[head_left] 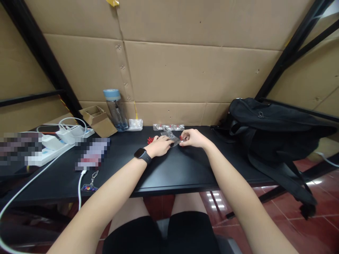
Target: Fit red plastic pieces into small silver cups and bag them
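On the black table, a clear plastic bag (171, 136) lies between my two hands. My left hand (159, 145), below a wrist with a black watch, rests palm down at the bag's left side, fingers stretched out. A pile of small red pieces (150, 140) shows just behind it. My right hand (192, 138) is closed in a pinch on a small red and clear item (181, 139) at the bag's right end; its exact shape is too small to tell. Behind the hands lies a row of clear packets with red bits (168, 127).
A black backpack (275, 130) fills the table's right side. At the left stand a water bottle (116, 111), an open cardboard box (99, 121), a power strip (50, 150) with white cables, a phone (93, 154) and a keychain (90, 187). A white packet (135, 125) sits near the cardboard wall.
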{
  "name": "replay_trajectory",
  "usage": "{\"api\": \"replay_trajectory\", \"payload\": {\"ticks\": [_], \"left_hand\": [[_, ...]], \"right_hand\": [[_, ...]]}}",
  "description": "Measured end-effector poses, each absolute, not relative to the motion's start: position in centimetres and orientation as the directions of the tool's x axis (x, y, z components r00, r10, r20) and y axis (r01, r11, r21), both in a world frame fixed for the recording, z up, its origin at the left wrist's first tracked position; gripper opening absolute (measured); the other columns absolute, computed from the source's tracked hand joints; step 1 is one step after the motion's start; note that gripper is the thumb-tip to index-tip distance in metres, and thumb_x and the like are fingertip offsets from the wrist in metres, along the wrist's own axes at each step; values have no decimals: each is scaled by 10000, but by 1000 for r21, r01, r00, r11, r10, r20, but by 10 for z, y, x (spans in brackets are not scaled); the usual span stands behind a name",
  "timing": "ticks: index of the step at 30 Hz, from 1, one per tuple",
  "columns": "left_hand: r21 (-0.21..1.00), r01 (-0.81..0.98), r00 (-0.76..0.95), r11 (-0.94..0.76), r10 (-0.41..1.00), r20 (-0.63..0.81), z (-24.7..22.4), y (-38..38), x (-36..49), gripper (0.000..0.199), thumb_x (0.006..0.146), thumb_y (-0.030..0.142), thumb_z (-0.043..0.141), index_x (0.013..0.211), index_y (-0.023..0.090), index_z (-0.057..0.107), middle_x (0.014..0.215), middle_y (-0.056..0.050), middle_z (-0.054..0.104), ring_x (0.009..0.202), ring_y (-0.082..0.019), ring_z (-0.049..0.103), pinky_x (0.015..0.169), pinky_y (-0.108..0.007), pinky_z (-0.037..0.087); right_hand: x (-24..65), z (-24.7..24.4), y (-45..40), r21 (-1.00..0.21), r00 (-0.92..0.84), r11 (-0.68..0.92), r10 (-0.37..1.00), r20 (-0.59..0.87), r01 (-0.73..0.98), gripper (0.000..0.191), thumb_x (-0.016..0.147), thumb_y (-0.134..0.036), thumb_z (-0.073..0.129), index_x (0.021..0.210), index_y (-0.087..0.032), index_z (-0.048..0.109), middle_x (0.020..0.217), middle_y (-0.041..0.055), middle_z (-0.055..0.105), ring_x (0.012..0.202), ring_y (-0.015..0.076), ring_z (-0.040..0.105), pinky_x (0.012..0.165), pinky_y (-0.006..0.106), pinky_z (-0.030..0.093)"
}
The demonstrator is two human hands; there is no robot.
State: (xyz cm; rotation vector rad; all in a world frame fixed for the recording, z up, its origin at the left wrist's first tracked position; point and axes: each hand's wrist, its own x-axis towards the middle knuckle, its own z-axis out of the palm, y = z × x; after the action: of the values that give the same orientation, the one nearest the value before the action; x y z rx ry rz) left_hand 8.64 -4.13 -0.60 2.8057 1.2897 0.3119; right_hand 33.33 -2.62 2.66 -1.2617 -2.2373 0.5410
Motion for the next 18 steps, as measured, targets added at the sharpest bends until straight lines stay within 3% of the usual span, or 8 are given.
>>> {"api": "replay_trajectory", "payload": {"ticks": [4,10,18], "left_hand": [[183,685,698,-705,707,116,3,-45,86,503,959,160,423,1389,359,591,1496,-50,570,1347,-253,553,1078,-452,432],[195,691,710,-696,705,0,11,-45,81,565,945,157,469,1422,438,582,1619,-8,425,1457,-272,455,1137,-494,409],[196,702,704,-685,709,-45,13,-47,81,558,962,177,473,1434,459,562,1642,-17,380,1492,-288,401,1145,-556,375]], "right_hand": [[332,21,-24,-533,-437,481,873,216,697,309,587,-360,901,774,-204,712,726,-2,727,646,162,653,629,263,476],[331,24,-25,-492,-418,473,880,225,731,237,596,-308,904,736,-194,750,682,6,730,640,178,659,647,281,478],[329,16,-20,-629,-501,478,851,158,613,127,717,-246,819,837,-206,811,729,21,772,695,195,723,684,274,532]]}}
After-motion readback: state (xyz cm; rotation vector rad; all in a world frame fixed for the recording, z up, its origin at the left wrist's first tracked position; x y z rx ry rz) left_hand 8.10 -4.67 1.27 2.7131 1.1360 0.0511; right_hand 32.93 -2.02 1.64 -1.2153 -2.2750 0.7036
